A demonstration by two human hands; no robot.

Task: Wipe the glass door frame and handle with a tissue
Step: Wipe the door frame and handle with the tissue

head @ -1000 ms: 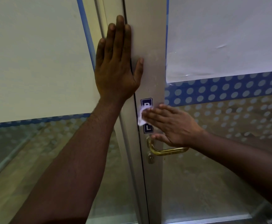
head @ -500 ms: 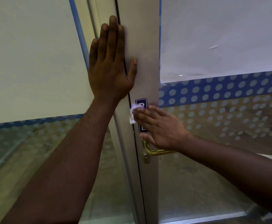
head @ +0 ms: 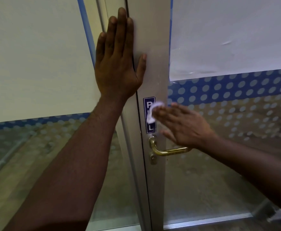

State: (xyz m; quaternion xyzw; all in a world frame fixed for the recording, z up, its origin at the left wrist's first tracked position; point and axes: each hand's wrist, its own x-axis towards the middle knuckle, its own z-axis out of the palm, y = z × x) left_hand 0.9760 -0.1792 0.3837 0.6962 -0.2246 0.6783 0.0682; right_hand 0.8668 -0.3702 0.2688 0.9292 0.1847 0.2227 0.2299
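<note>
Presently, your right hand [head: 184,124] pressed a crumpled white tissue [head: 154,112] against the door frame [head: 154,47], its fingers extended and blurred; the grip was a flat press, not a clenched fist, and the tissue lay under the fingertips, partly over the blue PULL sticker [head: 149,115]. Whether the thumb helped to retain the tissue could not be determined.

Your left hand [head: 118,64] lay flat and released, holding nothing. Its palm and fingers rested across the seam between the frame and the adjoining panel, above the sticker, and appeared to brace the door.

The brass handle [head: 168,151] sat just below your right hand, apart from the tissue. It appeared not yet wiped at this pass.

Probable faults from this position:
- The tissue could slip from under the flat fingers, because nothing visibly pinched it.
- The tissue could snag or tear on the sticker edge, or lift that edge under hard rubbing.
- The lower hand could strike the handle on a downward stroke, given how close it was.
- The door could swing if the bracing hand eased.

The white sheet [head: 228,39] on the glass hung nearby, above right.
</note>
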